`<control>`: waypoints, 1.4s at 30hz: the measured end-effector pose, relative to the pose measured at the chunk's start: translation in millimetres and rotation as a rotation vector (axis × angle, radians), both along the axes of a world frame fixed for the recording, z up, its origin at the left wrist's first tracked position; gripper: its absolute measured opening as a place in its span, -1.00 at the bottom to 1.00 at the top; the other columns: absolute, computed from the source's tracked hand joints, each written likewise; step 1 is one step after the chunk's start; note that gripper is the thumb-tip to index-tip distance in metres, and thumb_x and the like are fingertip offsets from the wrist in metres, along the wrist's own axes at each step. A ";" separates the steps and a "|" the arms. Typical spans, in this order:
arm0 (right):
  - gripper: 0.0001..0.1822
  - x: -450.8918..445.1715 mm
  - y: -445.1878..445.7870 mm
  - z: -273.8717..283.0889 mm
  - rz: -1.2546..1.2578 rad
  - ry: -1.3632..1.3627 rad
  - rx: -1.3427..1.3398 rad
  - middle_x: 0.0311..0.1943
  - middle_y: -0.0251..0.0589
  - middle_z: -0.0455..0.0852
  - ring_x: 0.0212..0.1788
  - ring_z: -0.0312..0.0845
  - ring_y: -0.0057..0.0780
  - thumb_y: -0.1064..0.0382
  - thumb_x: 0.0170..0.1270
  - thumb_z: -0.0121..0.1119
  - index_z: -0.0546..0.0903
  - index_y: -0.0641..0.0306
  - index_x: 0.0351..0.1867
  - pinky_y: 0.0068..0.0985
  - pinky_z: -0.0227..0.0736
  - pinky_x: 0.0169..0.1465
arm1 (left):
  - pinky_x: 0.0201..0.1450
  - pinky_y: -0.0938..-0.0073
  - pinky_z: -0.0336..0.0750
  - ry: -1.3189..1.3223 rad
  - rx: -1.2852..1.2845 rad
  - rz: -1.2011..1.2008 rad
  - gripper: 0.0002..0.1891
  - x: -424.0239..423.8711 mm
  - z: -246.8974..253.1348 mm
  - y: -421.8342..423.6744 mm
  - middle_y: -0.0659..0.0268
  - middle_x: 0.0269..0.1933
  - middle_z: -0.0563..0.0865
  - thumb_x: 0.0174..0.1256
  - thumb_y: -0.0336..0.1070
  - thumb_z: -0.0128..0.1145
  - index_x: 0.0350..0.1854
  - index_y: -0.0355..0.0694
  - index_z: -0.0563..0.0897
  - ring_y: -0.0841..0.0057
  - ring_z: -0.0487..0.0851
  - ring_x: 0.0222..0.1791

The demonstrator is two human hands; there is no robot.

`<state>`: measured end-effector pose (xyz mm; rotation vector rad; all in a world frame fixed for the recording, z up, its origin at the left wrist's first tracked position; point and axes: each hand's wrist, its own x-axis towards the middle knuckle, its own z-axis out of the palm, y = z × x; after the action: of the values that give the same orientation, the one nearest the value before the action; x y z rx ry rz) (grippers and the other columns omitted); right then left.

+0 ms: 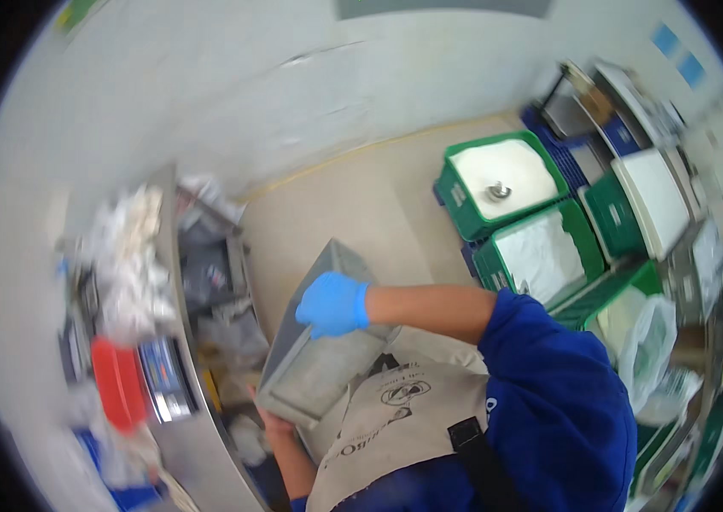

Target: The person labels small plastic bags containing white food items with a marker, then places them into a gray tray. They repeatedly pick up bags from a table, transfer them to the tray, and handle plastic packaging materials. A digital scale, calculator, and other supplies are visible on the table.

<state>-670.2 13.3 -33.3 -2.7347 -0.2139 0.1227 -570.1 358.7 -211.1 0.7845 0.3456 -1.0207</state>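
Note:
A grey, apparently plastic bin (pixel 333 371) is tilted in front of my apron. My left hand (pixel 273 416), bare, grips its lower left corner, fingers partly hidden behind the wall. My right hand (pixel 333 305), in a blue glove, is over the bin's upper part with its fingers curled. Whether it holds the wall or something small cannot be told.
Left stands a metal counter (pixel 192 457) with a red container (pixel 119 384), a digital scale (pixel 166 377) and plastic bags (pixel 134 281). Right are green crates, one with white powder (pixel 502 169) and a metal scoop (pixel 498 191), another with white contents (pixel 544 256).

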 end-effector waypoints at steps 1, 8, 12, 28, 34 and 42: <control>-0.69 7.8 -17.5 -5.5 -0.028 -0.030 0.007 -0.40 -0.03 0.76 -0.25 0.72 0.02 -0.04 0.15 0.33 0.74 0.17 -0.32 -0.07 0.56 -0.16 | 0.44 0.02 0.37 0.044 0.058 -0.142 -0.31 32.1 16.1 -25.7 0.07 0.36 0.58 0.50 0.23 -0.15 0.40 -0.25 0.48 0.08 0.53 0.33; -0.71 1.7 -136.9 -12.6 -0.439 -0.104 0.076 -0.42 -0.12 0.76 -0.27 0.71 -0.07 -0.05 0.12 0.32 0.73 0.12 -0.38 -0.19 0.42 -0.06 | 0.14 0.11 0.63 -0.023 0.338 -0.633 -0.56 170.3 31.4 -189.2 0.03 -0.04 0.80 0.40 -0.11 0.04 0.05 -0.40 0.69 0.12 0.76 -0.02; -0.74 -22.5 -209.8 -24.4 -0.622 -0.174 0.126 -0.43 -0.19 0.76 -0.31 0.68 -0.14 -0.03 0.10 0.32 0.72 0.08 -0.40 -0.23 0.35 -0.01 | 0.13 0.11 0.64 -0.041 0.372 -0.698 -0.58 180.8 34.8 -302.8 -0.02 -0.06 0.80 0.31 -0.21 0.03 0.02 -0.45 0.68 0.10 0.77 -0.05; -0.02 -155.2 -427.2 -74.5 -2.097 -0.823 0.407 0.40 0.21 0.33 0.44 0.26 0.08 0.03 0.07 0.51 0.25 0.29 0.48 -0.14 0.21 0.46 | 0.20 0.13 0.58 -0.372 0.277 -1.194 -0.48 73.3 49.1 -793.7 0.10 0.13 0.64 0.09 -0.37 0.16 0.18 -0.38 0.49 0.16 0.66 0.11; 0.00 -139.2 -452.6 -84.1 -2.166 -0.827 2.039 0.41 0.09 0.36 0.39 0.34 -0.01 -0.08 0.12 0.52 0.26 0.33 0.48 0.04 0.28 0.40 | 0.28 0.27 0.44 -0.830 0.071 -1.193 -0.41 -46.0 46.5 -884.2 0.08 0.11 0.57 0.13 -0.50 0.19 0.26 -0.42 0.33 0.27 0.57 0.14; -0.60 -187.5 -511.9 -100.1 -2.188 -1.769 1.891 -0.02 -0.04 0.69 -0.01 0.72 -0.13 0.50 0.19 0.15 0.54 0.40 0.11 -0.13 0.74 0.01 | 0.30 0.32 0.41 -1.255 -0.636 -1.563 -0.56 -135.2 74.4 -1010.4 0.04 0.19 0.55 0.24 -0.41 0.30 0.09 -0.39 0.42 0.28 0.56 0.20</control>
<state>-857.7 -498.6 -133.4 0.3823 1.2281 -1.6393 -705.3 -651.7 -136.6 0.8730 -1.8569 -1.6110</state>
